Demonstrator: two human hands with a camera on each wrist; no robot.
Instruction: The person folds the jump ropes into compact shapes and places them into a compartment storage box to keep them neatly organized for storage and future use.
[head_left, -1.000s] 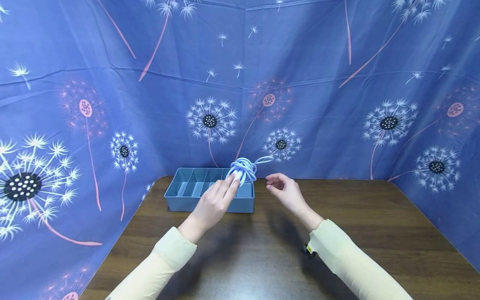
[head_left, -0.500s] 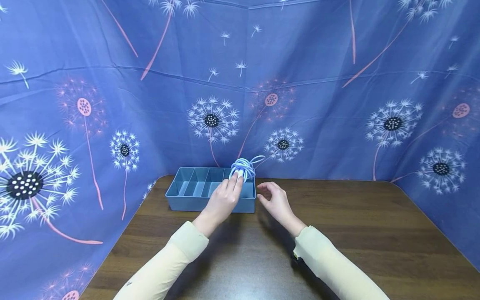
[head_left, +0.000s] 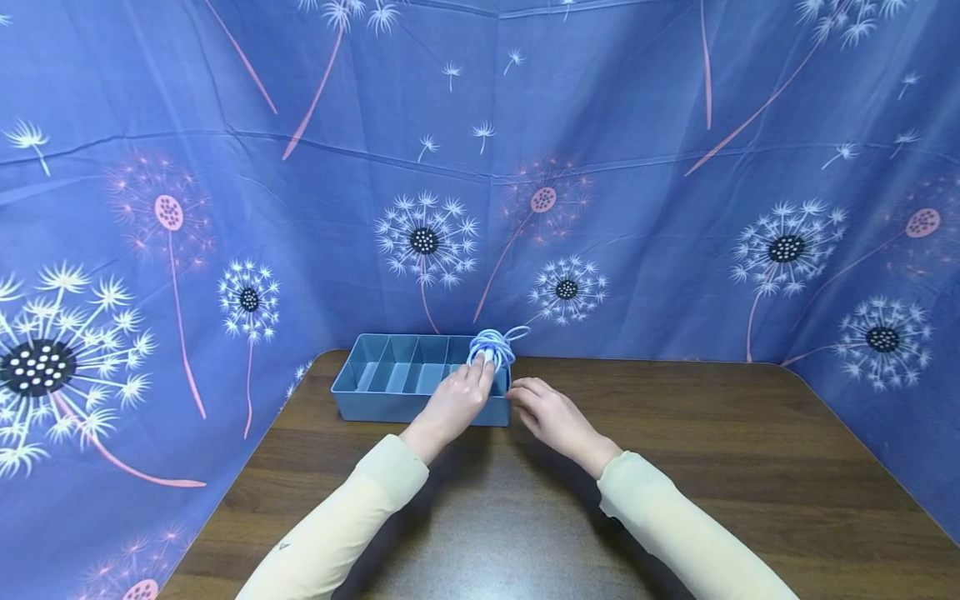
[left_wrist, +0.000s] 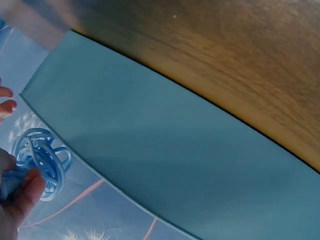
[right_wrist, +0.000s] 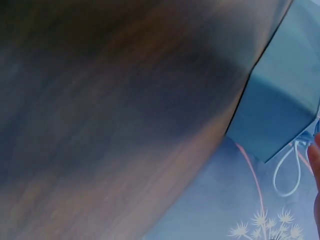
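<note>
A bundle of light blue cord (head_left: 491,342) is wound into a knot-like coil, with a loop standing out at its right. My left hand (head_left: 454,405) pinches the bundle's near end over the rightmost compartment of the blue-grey divided box (head_left: 405,408). In the left wrist view, the thumb and fingers close on the cord (left_wrist: 44,160) just past the box's long wall (left_wrist: 150,130). My right hand (head_left: 553,418) is at the box's right end, fingertips right at the rim, fingers loosely bent. The cord's loop (right_wrist: 286,194) hangs beyond the box corner in the right wrist view.
The box stands near the back left of a brown wooden table (head_left: 675,467). Behind and at both sides hangs a blue cloth (head_left: 637,208) printed with dandelions. Several compartments left of the cord show bare floors.
My left hand has moved right and slightly down with the cord, now over the box's right end. My right hand has come left to the box's right rim.
</note>
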